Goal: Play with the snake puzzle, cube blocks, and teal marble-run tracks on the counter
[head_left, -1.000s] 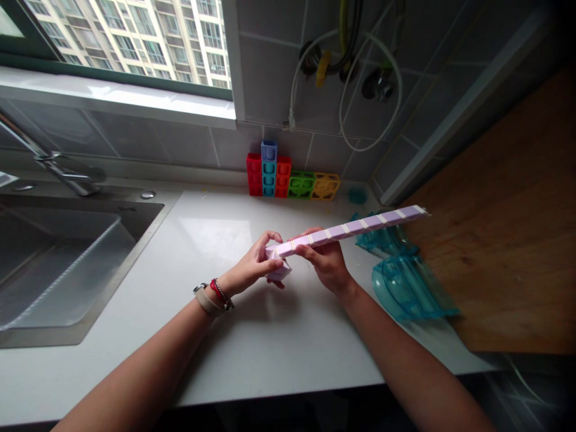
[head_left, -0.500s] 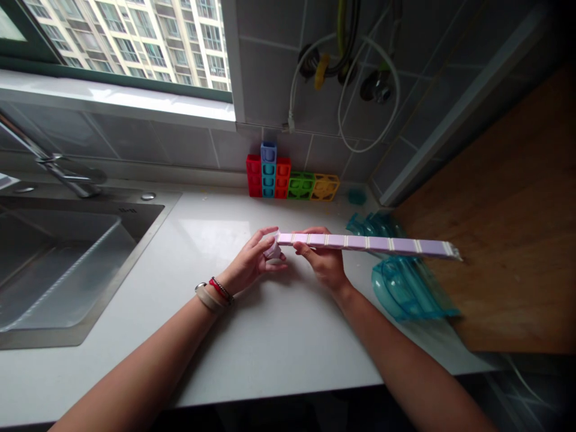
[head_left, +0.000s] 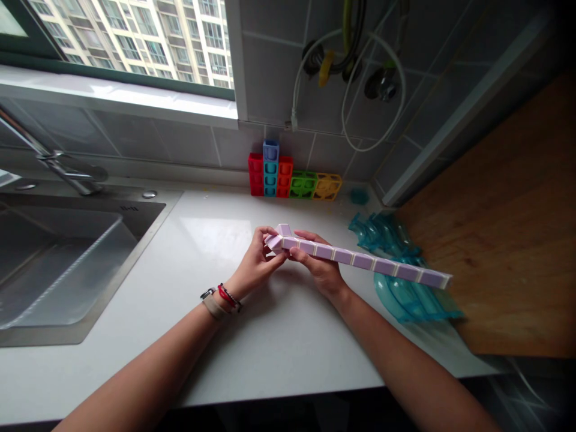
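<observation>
A lilac snake puzzle (head_left: 343, 255) of linked wedge segments with pale edges is held above the white counter (head_left: 279, 336). Most of its length runs straight, slanting down to the right, and its left end is folded into a small bend. My left hand (head_left: 258, 261) pinches the bent end between thumb and fingers. Around the straight part close to the bend, my right hand (head_left: 324, 270) is closed, thumb in front and fingers behind. Some left-hand fingertips are hidden behind the puzzle. The free right end sticks out over turquoise translucent plastic pieces (head_left: 398, 294).
Red, blue, green and yellow plastic blocks (head_left: 294, 183) stand against the tiled wall. At the left is a sink (head_left: 85, 336) with a clear plastic bin (head_left: 58, 276) and a faucet (head_left: 67, 171). A wooden board (head_left: 504, 252) borders the right side; a white cord (head_left: 344, 117) hangs above.
The puzzle's right end has dipped lower. Its left end has turned, so a segment now points up at the bend. My left-hand fingers have curled in around that end.
</observation>
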Motion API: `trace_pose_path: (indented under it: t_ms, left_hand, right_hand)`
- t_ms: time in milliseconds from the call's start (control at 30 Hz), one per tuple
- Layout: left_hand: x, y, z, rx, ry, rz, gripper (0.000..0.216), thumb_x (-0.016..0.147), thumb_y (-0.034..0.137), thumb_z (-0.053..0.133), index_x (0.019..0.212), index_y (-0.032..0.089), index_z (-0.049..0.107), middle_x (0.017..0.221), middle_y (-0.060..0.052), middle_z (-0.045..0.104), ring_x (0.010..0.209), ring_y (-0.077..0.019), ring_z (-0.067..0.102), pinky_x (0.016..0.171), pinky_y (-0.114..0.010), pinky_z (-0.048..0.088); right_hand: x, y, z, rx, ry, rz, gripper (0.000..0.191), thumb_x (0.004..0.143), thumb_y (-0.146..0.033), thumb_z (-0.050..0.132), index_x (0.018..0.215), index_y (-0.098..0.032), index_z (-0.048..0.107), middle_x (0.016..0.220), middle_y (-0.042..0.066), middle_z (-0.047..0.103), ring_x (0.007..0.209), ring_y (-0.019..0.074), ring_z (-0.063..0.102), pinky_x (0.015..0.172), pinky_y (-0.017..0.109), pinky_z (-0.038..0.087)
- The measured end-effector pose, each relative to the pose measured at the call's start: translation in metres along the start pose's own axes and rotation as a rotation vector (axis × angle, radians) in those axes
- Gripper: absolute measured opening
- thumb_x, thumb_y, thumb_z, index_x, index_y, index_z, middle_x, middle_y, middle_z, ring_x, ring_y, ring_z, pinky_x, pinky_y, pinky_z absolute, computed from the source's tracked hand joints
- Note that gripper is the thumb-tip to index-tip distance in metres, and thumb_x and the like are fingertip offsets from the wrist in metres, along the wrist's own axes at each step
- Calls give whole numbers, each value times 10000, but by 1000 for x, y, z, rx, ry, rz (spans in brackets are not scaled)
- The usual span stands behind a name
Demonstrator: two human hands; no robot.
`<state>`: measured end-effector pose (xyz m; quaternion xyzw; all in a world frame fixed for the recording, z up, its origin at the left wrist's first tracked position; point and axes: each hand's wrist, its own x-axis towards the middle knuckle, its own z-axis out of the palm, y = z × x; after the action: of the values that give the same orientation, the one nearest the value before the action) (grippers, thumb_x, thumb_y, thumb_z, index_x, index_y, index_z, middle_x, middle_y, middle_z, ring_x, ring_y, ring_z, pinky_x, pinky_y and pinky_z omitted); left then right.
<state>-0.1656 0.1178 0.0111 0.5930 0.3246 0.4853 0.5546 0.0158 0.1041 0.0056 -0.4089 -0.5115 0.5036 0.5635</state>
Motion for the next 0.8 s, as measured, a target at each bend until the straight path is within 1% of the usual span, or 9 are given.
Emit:
trace_pose_path:
  t_ms: [67,167,300,333,400,467,533,633,800]
  left_hand:
    - [0,0,0,-28,-26,-21,458,870,279,778,1138,259,407,1017,13,579,841,-104,620,783,-230,518]
    - [0,0,-1,-103,-6,-72,543,819,254,834,1169,258,419,1057,-9,636,887,-127,656,831,-265,538]
    - [2,4,-5,-281,59,-193,707,779,233,871,1342,262,445,1109,-45,684,992,-177,684,934,-365,565]
    - [2,6,-6,-332,44,-227,693,793,249,861,1366,258,472,1125,-56,687,1020,-191,684,955,-394,567]
    - [3,8,-9,-419,-27,-283,565,850,316,812,1352,237,563,1177,-86,682,1070,-219,678,972,-430,574]
    - [3,10,-13,-468,-98,-318,426,911,381,742,1291,211,650,1203,-107,676,1085,-231,675,953,-425,592]
    - [4,11,-15,-492,-132,-340,364,942,403,701,1244,199,694,1188,-113,686,1064,-225,683,927,-404,607]
    - [4,9,-17,-488,-152,-346,341,933,387,716,1206,183,721,1166,-120,706,1046,-218,695,937,-390,606]
    - [3,7,-14,-387,-93,-316,305,899,365,765,1114,151,736,1144,-119,719,1037,-220,702,932,-405,620]
  right_hand:
    - [1,-3,-1,-7,19,-22,325,786,-380,862,1074,-269,761,1046,16,761,916,202,709,892,370,579]
    - [2,-5,-1,-3,15,-27,278,790,-374,857,1031,-263,771,1004,10,762,884,190,704,871,351,575]
    - [3,-9,0,92,-5,41,313,766,-362,868,1043,-263,761,1047,17,767,959,214,715,936,392,575]
    - [4,-10,-1,155,-31,87,322,765,-358,866,1052,-266,753,1058,15,768,974,220,721,956,411,574]
    - [7,-13,-5,295,-96,176,316,771,-342,853,1059,-276,741,1062,2,769,991,222,728,990,441,568]
    - [10,-15,-11,396,-147,228,285,776,-315,838,1042,-282,743,1048,-12,767,1015,218,722,998,442,566]
    - [13,-15,-15,446,-161,259,266,765,-291,834,1018,-286,748,1026,-21,764,1026,211,708,958,412,579]
    - [14,-12,-17,451,-132,304,276,754,-302,845,1011,-289,747,1009,-20,761,997,199,698,862,348,583]
    - [10,-6,-12,415,-109,343,250,760,-371,873,948,-256,753,943,-6,739,908,167,670,712,248,538]
